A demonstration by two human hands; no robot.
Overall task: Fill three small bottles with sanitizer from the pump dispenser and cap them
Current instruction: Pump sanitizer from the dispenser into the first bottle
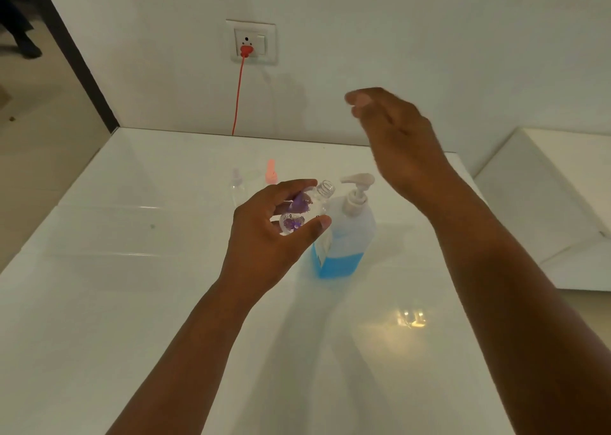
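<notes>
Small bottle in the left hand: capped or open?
Open. The small bottle, held tilted in the left hand, shows bare neck threads with no cap.

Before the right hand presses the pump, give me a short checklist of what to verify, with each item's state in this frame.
1. Small bottle uncapped: ok, its threaded neck is open.
2. Left hand has a firm hold of the bottle: ok, fingers and thumb wrap around it.
3. Bottle mouth under the pump spout: not ok, the mouth sits beside the spout tip and tilts toward it.
4. Right hand on the pump head: not ok, it is raised above it, apart.
5. Dispenser has sanitizer: ok, blue liquid fills its lower part.
6. Other two bottles filled: cannot tell, too blurred.
</notes>
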